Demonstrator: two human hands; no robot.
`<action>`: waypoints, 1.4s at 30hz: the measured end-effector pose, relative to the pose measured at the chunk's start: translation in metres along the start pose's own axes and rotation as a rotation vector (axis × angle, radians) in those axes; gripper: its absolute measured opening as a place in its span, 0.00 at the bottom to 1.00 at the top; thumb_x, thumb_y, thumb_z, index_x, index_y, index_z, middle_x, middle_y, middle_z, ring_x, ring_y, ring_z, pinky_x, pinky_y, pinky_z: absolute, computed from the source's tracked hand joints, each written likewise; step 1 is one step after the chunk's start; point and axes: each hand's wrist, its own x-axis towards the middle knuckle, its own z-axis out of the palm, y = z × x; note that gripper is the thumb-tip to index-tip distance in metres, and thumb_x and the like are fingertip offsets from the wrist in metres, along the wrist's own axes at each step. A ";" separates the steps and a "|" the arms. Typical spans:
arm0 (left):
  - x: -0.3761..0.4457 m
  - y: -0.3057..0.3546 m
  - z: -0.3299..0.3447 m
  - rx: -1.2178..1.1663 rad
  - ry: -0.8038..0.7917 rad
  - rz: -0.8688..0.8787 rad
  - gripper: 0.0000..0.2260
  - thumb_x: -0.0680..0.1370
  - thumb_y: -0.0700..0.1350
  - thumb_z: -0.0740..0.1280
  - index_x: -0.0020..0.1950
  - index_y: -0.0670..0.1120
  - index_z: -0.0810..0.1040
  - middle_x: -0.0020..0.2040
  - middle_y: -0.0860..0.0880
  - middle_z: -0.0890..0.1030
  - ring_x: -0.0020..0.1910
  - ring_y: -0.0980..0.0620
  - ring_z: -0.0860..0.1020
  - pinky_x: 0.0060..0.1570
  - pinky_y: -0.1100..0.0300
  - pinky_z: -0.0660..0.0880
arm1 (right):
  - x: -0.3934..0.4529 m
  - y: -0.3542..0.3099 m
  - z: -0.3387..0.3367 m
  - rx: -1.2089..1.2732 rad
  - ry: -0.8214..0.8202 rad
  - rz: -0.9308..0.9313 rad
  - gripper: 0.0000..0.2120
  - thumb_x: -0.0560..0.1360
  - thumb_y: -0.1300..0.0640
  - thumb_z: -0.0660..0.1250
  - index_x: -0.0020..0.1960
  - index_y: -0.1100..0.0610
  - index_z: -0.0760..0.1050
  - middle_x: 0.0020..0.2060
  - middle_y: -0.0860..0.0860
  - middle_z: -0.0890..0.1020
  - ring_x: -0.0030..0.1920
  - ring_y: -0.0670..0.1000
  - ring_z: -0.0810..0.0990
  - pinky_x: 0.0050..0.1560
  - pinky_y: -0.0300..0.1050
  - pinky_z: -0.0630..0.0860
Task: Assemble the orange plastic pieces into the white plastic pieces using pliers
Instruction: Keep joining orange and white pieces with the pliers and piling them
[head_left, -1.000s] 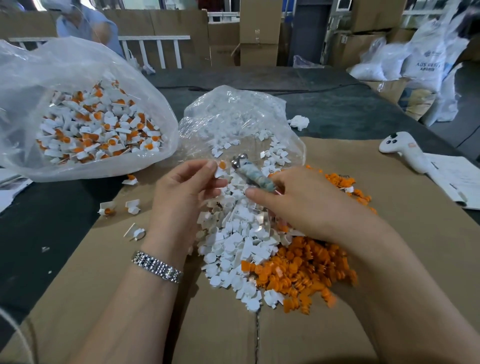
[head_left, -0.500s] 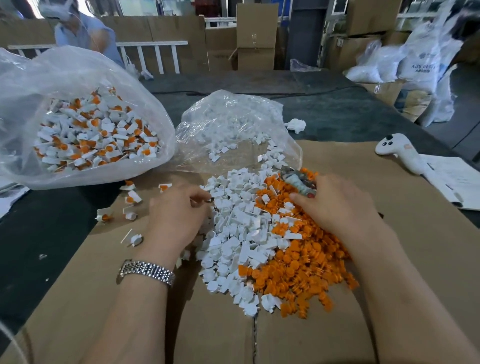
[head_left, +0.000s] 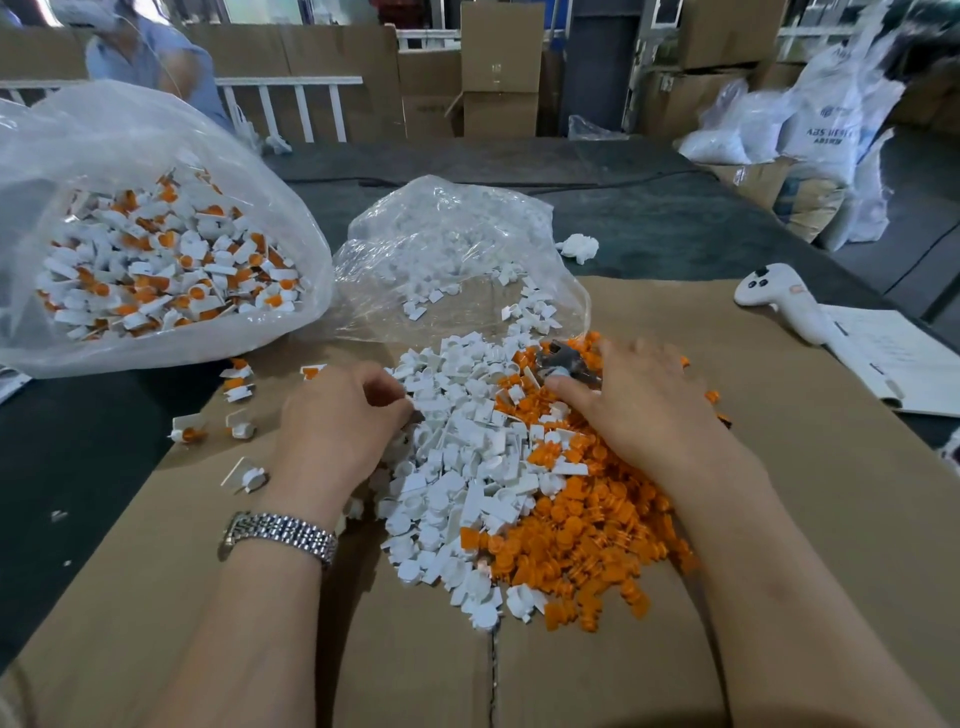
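A heap of white plastic pieces (head_left: 457, 457) lies on the cardboard sheet (head_left: 779, 493), with a heap of orange plastic pieces (head_left: 582, 535) touching it on the right. My left hand (head_left: 337, 421) rests on the left edge of the white heap, fingers curled down into the pieces; what it pinches is hidden. My right hand (head_left: 639, 400) lies on the top of the orange heap and holds the pliers (head_left: 563, 364), whose grey jaws stick out past my fingers to the upper left.
A big clear bag of assembled white-and-orange pieces (head_left: 156, 260) stands at the left. A smaller clear bag (head_left: 457, 254) with white pieces lies behind the heaps. Several assembled pieces (head_left: 236, 384) lie loose at the left. A white controller (head_left: 784, 299) and papers (head_left: 904, 358) sit right.
Both hands came down from in front of the smaller bag onto the heaps. An assembled piece left my left hand's fingers. The pliers moved right, down onto the orange heap.
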 end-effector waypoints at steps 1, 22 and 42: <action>-0.001 0.000 0.000 -0.027 0.048 0.028 0.03 0.78 0.49 0.74 0.46 0.57 0.82 0.42 0.60 0.82 0.40 0.62 0.78 0.36 0.61 0.75 | 0.000 -0.002 -0.001 0.015 0.067 -0.078 0.28 0.77 0.33 0.60 0.69 0.50 0.70 0.65 0.54 0.72 0.69 0.58 0.68 0.63 0.60 0.69; -0.006 0.011 0.005 -0.973 -0.369 -0.103 0.10 0.75 0.32 0.73 0.56 0.40 0.83 0.48 0.41 0.88 0.50 0.42 0.87 0.50 0.59 0.84 | -0.002 -0.019 0.004 0.232 0.081 -0.397 0.06 0.80 0.52 0.67 0.56 0.47 0.78 0.54 0.45 0.80 0.56 0.47 0.76 0.63 0.53 0.71; -0.010 0.020 0.003 -1.284 -0.500 -0.085 0.11 0.75 0.38 0.69 0.56 0.38 0.84 0.49 0.39 0.86 0.46 0.47 0.86 0.42 0.62 0.82 | -0.016 -0.025 -0.008 1.100 0.050 -0.452 0.06 0.75 0.62 0.73 0.52 0.59 0.84 0.43 0.51 0.87 0.47 0.47 0.86 0.55 0.45 0.82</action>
